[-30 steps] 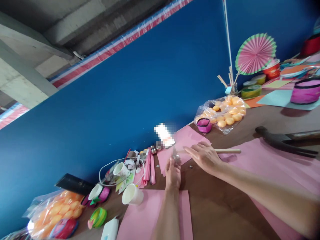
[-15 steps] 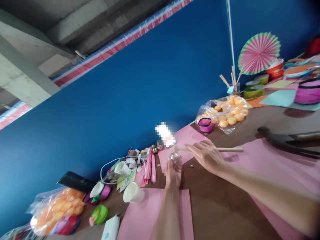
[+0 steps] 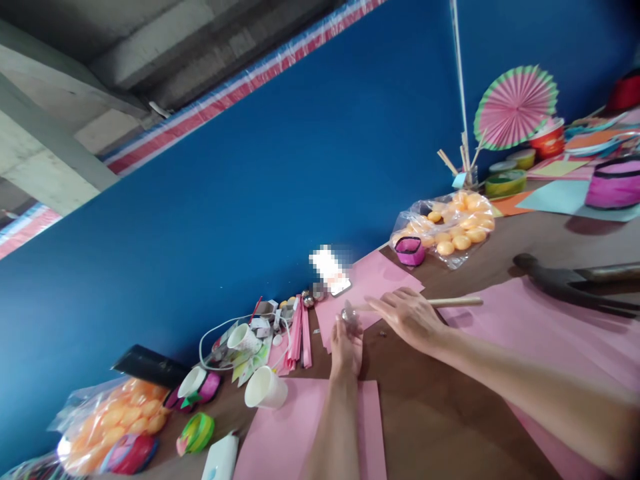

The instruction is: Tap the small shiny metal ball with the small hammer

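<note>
Right of the white cup (image 3: 265, 390), a shiny ball (image 3: 351, 319) is held by the left hand (image 3: 346, 348), probably for steadiness. Further right, a wooden stick (image 3: 457, 302) is gripped by the right hand (image 3: 413, 320), seemingly to be aimed at the ball.

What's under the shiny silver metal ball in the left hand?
The left hand, its fingers supporting the shiny silver metal ball from below. They cover its underside, so the palm contact and anything tucked between can't be seen.

Brown table (image 3: 440, 413) | pink sheets (image 3: 280, 437) | bagged orange balls (image 3: 445, 248) | green-yellow band (image 3: 203, 437)
</note>
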Available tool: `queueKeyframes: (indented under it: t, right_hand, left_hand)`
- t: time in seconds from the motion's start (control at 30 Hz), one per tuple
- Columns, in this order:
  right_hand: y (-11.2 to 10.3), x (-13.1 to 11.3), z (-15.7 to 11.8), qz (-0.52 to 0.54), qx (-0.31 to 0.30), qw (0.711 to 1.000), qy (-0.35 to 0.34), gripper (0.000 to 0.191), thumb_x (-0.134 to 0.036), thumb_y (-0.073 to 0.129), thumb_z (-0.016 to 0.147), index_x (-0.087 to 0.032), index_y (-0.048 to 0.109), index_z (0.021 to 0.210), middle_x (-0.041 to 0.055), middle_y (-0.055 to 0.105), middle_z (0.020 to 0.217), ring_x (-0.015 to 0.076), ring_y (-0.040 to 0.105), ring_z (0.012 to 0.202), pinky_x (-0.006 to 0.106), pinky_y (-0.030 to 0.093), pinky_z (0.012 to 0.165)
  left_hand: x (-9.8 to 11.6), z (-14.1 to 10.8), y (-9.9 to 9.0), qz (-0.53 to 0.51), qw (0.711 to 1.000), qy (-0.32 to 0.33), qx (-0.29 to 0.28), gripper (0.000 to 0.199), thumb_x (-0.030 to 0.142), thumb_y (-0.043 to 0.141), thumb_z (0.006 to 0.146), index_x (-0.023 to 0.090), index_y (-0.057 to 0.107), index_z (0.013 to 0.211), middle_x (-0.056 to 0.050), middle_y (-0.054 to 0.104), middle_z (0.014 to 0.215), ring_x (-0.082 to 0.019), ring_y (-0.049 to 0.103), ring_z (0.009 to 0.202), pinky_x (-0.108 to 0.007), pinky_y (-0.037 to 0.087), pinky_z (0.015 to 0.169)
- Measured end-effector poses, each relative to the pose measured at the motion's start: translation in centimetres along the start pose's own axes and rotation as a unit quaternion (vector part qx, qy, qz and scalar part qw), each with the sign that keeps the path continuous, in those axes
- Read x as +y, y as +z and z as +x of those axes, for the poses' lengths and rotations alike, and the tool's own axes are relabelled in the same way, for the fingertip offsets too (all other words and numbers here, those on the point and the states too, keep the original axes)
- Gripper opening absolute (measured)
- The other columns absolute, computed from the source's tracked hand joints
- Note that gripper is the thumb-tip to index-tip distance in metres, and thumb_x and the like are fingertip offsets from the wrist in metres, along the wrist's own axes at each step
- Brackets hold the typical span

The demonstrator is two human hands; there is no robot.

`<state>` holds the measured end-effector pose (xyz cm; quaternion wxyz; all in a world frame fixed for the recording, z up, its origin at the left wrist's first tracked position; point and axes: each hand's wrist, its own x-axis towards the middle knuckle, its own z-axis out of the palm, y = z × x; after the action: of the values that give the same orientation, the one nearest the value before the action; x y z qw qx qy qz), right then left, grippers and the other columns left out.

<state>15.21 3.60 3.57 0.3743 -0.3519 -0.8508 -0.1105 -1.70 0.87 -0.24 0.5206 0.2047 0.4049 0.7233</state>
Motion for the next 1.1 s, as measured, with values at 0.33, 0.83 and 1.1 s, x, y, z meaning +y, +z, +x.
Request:
queueKeyframes:
  t: [0.33, 0.83, 1.1]
  right_hand:
    - [0.0, 0.27, -0.08, -0.005, -0.034, 0.999, 0.038, 0.04, -0.01, 0.047, 0.08, -0.023, 0.047, 0.118, 0.0015, 0.06, 0.073, 0.0131, 0.052, 0.066, 0.025, 0.028, 0.06]
    - [-0.14, -0.09, -0.05, 0.006, -0.017, 0.999, 0.037, 0.035, -0.012, 0.045, 0.083, -0.022, 0.049, 0.117, 0.0027, 0.06, 0.077, 0.0138, 0.052, 0.07, 0.026, 0.03, 0.062]
    - [-0.25, 0.12, 0.05, 0.011, -0.013, 0.999, 0.046, 0.035, -0.013, 0.046, 0.083, -0.023, 0.05, 0.115, 0.0024, 0.06, 0.076, 0.0138, 0.053, 0.07, 0.025, 0.03, 0.061]
  left_hand:
    - [0.12, -0.36, 0.28, 0.02, 1.0, 0.005, -0.022, 0.027, 0.036, 0.055, 0.077, 0.01, 0.063, 0.077, -0.008, 0.064, 0.073, -0.009, 0.057, 0.059, -0.019, 0.043, 0.054]
    - [-0.07, -0.3, 0.27, 0.001, 1.0, 0.025, -0.016, 0.021, 0.034, 0.059, 0.074, 0.014, 0.061, 0.08, -0.005, 0.065, 0.078, -0.011, 0.061, 0.07, -0.022, 0.046, 0.063]
    - [-0.14, 0.11, -0.09, -0.013, 1.0, 0.013, 0.002, 0.02, 0.033, 0.058, 0.076, 0.013, 0.062, 0.079, -0.006, 0.066, 0.079, -0.011, 0.062, 0.073, -0.022, 0.048, 0.067]
